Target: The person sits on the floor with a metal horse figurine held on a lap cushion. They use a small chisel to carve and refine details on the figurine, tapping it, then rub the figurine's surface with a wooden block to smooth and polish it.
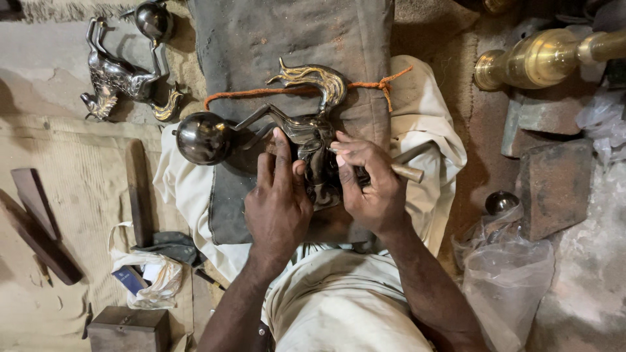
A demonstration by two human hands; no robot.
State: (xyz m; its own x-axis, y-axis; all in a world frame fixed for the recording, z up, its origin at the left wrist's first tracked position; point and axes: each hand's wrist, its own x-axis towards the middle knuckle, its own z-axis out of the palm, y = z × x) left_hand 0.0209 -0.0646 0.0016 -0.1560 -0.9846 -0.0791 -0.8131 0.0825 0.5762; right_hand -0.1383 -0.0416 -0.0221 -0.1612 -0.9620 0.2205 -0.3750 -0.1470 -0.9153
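I am looking at a metal craft workshop on the floor: beside the padded work cushion [293,39] lie a finished metal horse [120,78], brass stand [541,58] and wooden blocks [39,221].
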